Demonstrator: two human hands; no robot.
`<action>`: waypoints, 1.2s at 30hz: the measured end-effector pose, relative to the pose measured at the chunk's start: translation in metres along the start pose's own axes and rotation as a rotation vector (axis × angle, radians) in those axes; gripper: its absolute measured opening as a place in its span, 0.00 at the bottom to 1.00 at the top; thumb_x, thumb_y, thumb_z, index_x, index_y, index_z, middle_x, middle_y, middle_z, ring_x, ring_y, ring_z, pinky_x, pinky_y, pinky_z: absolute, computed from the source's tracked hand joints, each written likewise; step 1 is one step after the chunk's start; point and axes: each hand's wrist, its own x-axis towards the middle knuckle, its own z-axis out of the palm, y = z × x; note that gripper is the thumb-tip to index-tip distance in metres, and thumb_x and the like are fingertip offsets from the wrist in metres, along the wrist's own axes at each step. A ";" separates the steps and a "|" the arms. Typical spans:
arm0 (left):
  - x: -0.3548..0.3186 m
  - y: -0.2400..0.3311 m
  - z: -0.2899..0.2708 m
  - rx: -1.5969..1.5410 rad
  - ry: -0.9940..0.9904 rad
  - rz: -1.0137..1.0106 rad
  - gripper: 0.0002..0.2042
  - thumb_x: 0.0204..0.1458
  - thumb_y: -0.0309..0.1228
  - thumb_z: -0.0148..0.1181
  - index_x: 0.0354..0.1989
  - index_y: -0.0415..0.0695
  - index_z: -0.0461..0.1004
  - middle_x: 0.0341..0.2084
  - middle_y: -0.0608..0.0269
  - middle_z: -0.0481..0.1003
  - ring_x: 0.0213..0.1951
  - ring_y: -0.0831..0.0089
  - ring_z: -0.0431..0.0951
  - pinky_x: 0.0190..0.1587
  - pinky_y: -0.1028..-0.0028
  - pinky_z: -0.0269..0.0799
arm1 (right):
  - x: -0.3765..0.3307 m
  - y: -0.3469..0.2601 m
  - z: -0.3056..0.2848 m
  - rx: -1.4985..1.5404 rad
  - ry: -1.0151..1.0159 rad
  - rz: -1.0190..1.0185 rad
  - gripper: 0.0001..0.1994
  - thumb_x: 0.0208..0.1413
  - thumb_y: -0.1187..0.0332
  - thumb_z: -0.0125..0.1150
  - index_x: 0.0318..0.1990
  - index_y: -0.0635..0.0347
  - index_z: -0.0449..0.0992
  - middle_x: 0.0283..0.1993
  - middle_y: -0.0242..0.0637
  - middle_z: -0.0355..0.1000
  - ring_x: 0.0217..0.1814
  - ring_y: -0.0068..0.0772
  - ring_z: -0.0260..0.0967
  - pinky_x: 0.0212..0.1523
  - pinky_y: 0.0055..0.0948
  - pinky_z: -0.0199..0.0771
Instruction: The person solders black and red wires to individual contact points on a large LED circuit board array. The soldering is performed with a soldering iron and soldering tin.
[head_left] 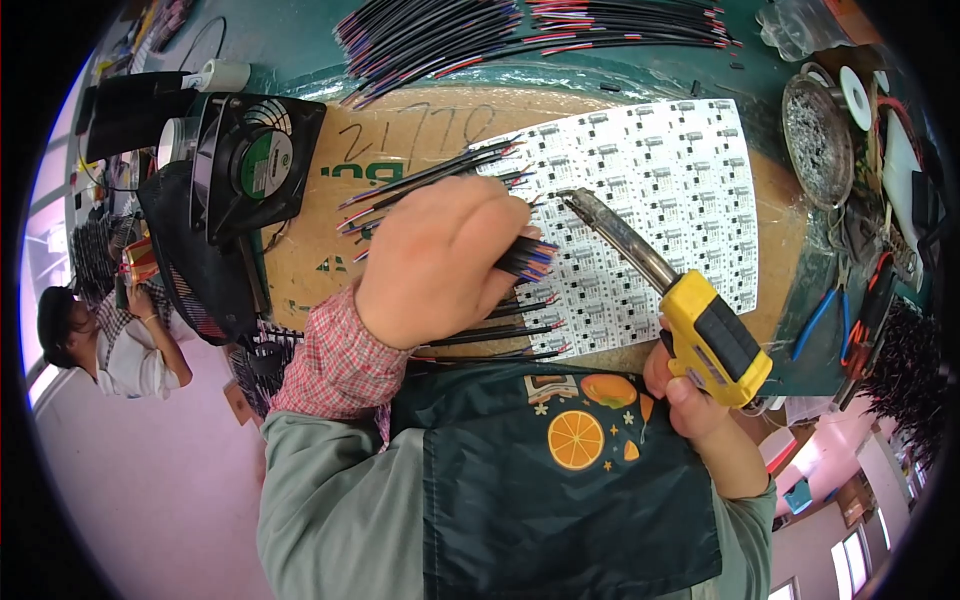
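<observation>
My left hand (440, 255) is closed round a small bundle of black cables (527, 258), whose coloured wire ends poke out to the right. In my right hand (690, 400) is a yellow and black soldering gun (715, 340). Its metal barrel slants up and left, with the dark tip over the white circuit board panel (660, 180). Rows of small black components cover this panel. More black cables (430, 180) lie along its left edge, their ends on the board; my left hand hides some of them. Whether the tip touches the board I cannot tell.
Cardboard (310, 215) lies under the panel. At the left stands a black fan (262, 165). Bundles of cables (430, 40) lie along the back. On the right are a round metal dish (818, 140) and blue-handled pliers (822, 320). Another person (115, 335) sits far left.
</observation>
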 end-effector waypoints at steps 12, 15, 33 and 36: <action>-0.002 0.026 -0.011 0.015 -0.117 -0.207 0.15 0.43 0.23 0.63 0.41 0.42 0.72 0.29 0.56 0.73 0.30 0.57 0.74 0.33 0.65 0.70 | -0.005 0.004 0.002 0.012 0.064 0.002 0.35 0.49 0.57 0.64 0.59 0.67 0.58 0.22 0.29 0.59 0.22 0.21 0.54 0.23 0.21 0.57; -0.011 0.016 0.005 0.058 -0.087 -0.142 0.15 0.39 0.21 0.62 0.40 0.43 0.73 0.30 0.58 0.72 0.30 0.58 0.74 0.32 0.66 0.70 | -0.012 0.004 -0.008 -0.032 -0.033 0.001 0.11 0.52 0.68 0.59 0.42 0.62 0.71 0.27 0.31 0.66 0.27 0.24 0.62 0.28 0.26 0.63; -0.008 0.010 0.014 -0.008 -0.130 -0.161 0.14 0.35 0.22 0.63 0.34 0.47 0.76 0.23 0.63 0.69 0.26 0.63 0.73 0.28 0.68 0.69 | -0.017 0.004 -0.007 -0.271 0.031 0.048 0.16 0.47 0.67 0.63 0.43 0.63 0.72 0.30 0.33 0.69 0.30 0.30 0.68 0.32 0.29 0.68; -0.006 0.009 0.013 -0.031 -0.144 -0.186 0.13 0.36 0.22 0.63 0.34 0.47 0.76 0.23 0.62 0.70 0.27 0.62 0.73 0.29 0.68 0.69 | -0.018 0.006 -0.010 -0.321 0.028 0.063 0.16 0.47 0.68 0.63 0.43 0.63 0.72 0.30 0.33 0.69 0.31 0.30 0.69 0.33 0.28 0.69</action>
